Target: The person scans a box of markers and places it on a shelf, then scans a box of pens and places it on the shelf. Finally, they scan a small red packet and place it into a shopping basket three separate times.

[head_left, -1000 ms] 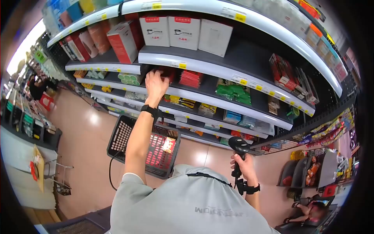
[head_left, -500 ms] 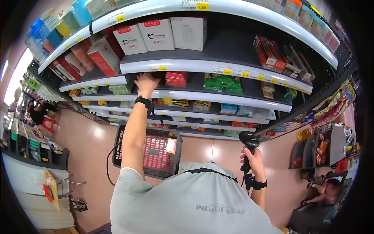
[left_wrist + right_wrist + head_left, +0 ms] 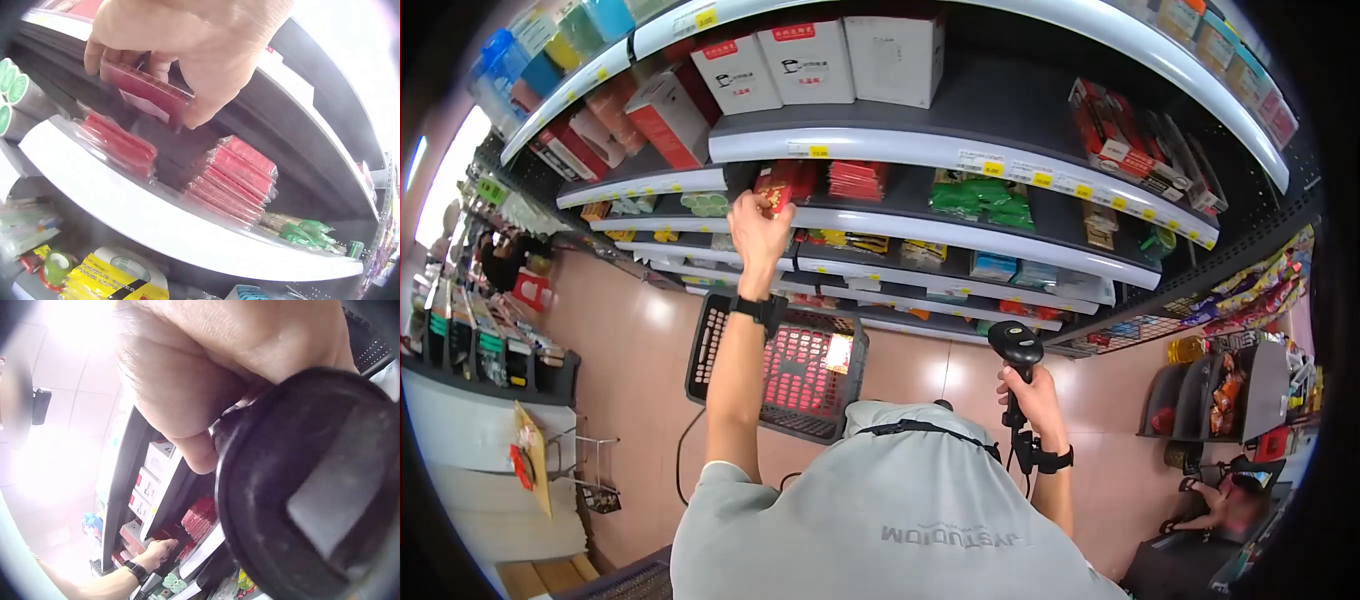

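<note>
My left hand [image 3: 760, 236] pinches a flat, plastic-wrapped pack of red envelopes [image 3: 145, 92] between thumb and fingers, just over the shelf. Gold print shows on its face in the head view. Below it in the left wrist view lies a similar red pack [image 3: 119, 145], with a stack of red packs [image 3: 234, 181] to its right. Off to the right of the head view, my right hand [image 3: 1037, 402] grips the handle of a black barcode scanner [image 3: 1015, 343]. The scanner's dark head fills much of the right wrist view.
White boxes [image 3: 810, 65] stand on the shelf above. Green-wrapped packs [image 3: 980, 200] lie further right on the same shelf as the red packs. A dark shopping basket [image 3: 855, 385] is on the floor below my left arm. At the lower right a person [image 3: 1225, 505] sits.
My left hand reached deep into the shelf, then drew back toward me with the red pack in its fingers. The scanner has shifted slightly in the right hand's grip area, still held.
</note>
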`<state>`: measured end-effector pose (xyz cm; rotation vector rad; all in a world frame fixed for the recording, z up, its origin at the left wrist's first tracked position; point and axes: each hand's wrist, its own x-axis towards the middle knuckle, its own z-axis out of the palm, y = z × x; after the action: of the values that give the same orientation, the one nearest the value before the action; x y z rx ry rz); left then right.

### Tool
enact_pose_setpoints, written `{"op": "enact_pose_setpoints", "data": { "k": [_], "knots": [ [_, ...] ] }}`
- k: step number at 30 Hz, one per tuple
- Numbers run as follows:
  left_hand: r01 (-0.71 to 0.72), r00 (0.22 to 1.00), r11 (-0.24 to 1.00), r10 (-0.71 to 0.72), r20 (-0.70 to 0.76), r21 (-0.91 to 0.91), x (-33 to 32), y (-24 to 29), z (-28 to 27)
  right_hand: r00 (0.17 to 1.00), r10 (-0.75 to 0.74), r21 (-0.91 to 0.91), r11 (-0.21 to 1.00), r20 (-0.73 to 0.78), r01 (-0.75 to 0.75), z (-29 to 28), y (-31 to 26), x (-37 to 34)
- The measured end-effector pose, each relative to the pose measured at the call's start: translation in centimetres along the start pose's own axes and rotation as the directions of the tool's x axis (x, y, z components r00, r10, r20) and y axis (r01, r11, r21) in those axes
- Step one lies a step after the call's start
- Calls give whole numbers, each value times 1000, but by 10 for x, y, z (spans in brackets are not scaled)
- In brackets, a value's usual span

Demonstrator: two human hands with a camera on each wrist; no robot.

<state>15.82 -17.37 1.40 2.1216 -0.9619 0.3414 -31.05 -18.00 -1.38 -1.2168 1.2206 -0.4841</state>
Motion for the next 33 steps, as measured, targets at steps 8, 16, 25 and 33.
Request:
{"op": "enact_pose_setpoints", "data": {
  "k": [8,16,25,33],
  "knots": [
    [255,967,786,-213,140,-563,-109,-12,-50,967,-93,-135,983,238,128,48,-44,24],
    [634,683,-561,86,725,-531,-164,45,-92,829,-221,-61,954,513,292,97,-91,5],
    [608,730,-557,110,674,-567,-174,51,-79,743,-251,36,956,620,292,120,-105,-7],
    [617,720,-590,157,676,-521,-179,50,-73,811,-223,20,967,542,252,120,-96,-6]
  ]
}}
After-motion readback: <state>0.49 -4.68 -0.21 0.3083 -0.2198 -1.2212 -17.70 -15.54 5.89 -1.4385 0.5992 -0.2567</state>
